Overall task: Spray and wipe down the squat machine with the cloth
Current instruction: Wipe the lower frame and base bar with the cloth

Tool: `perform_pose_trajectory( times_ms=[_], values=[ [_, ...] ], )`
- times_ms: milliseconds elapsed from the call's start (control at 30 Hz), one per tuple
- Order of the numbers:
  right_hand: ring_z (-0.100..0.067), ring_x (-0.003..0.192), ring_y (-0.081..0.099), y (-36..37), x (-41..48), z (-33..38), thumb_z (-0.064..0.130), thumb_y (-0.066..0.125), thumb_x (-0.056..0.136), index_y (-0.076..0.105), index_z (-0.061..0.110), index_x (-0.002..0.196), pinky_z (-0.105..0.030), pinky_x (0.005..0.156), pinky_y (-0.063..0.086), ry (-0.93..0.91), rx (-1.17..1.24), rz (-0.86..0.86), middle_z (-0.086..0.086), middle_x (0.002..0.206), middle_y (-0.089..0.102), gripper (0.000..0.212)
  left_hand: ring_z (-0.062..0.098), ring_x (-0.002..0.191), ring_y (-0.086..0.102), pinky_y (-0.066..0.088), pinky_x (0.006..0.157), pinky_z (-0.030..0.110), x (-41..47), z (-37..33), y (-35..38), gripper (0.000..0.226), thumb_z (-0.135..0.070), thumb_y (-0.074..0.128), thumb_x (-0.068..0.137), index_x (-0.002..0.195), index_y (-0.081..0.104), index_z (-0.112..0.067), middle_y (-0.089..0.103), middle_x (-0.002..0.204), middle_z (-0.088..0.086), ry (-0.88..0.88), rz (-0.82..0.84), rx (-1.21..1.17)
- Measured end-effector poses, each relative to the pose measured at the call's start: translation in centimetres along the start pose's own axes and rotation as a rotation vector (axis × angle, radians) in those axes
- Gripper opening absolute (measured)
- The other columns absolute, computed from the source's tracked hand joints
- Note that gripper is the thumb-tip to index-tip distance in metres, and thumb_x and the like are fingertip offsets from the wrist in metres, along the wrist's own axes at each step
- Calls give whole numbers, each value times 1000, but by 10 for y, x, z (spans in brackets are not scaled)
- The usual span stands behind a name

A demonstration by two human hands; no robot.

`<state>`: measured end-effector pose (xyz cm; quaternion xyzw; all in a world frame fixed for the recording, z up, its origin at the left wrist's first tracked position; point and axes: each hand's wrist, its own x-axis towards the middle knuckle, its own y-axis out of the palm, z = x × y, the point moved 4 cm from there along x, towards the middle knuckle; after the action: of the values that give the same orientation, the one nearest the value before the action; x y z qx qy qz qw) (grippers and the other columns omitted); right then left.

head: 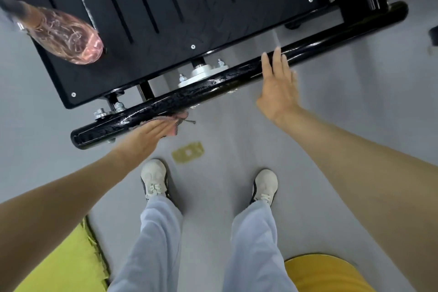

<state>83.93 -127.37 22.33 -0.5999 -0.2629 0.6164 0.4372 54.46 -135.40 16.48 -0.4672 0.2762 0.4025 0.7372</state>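
Grey trouser legs stood at 6 o'clock. Left hand, grip released and fingers flat, pressed the pink cloth on the squat machine's wet black base tube at 9 o'clock. Right hand, grip released, lay over the tube at 2 o'clock. Pink spray bottle appeared at 10 o'clock.

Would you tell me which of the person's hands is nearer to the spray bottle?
Left. The left hand presses the cloth on the bar towards its left end, nearer the bottle; the right hand touches the bar farther right.
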Motion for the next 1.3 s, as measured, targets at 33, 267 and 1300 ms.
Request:
perform_pose_trajectory(
  times_ms=[33,267,1300],
  values=[
    [-22,147,-12,-1,-2,7,-3,48,83,-3,17,153,-42,121,3,-11,0,-14,-6,159,-19,90,36,143,-19,-18,112,46,-13,-8,15,57,-6,34,97,146,10,9,-29,148,26,6,-5,-20],
    [-23,147,-11,21,-26,84,-5,48,82,-4,14,153,-42,121,5,-149,-10,-48,-8,159,-19,90,24,143,21,-2,120,39,-87,-15,76,56,6,6,95,142,37,2,30,154,8,-317,-486,-427],
    [-31,111,54,83,-46,326,19,65,90,44,4,125,-33,73,39,-360,-528,305,-15,118,60,44,10,69,55,48,55,11,-59,27,165,12,-6,52,96,86,58,-11,63,70,-2,-1115,-54,-3548]
  ],
)
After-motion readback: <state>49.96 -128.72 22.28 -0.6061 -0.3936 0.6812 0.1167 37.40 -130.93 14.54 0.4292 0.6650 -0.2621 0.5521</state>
